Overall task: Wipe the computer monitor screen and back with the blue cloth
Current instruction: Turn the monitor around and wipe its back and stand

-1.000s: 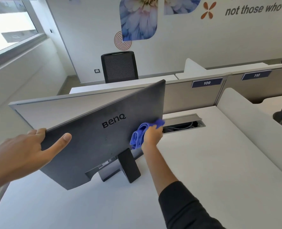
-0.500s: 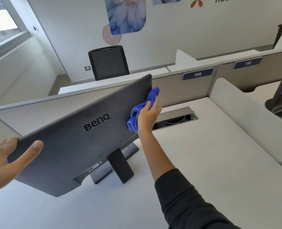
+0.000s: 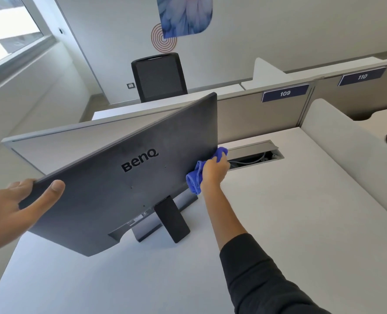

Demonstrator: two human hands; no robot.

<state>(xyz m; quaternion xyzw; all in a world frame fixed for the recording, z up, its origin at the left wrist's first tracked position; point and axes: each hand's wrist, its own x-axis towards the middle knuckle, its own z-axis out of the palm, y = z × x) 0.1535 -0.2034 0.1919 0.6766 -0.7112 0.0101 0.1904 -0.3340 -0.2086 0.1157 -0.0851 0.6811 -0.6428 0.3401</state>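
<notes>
Right hand (image 3: 214, 172) grips blue cloth (image 3: 195, 177) on monitor (image 3: 124, 177) back facing us; left hand (image 3: 11, 211) clasps its edge

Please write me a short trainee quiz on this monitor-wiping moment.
1. True or false: the cloth is on the monitor's back.
2. Which hand steadies the monitor's edge: A left, B right?
3. Fill in: the desk label nearest the monitor reads ___.

Key: 1 true; 2 A; 3 109.
</notes>
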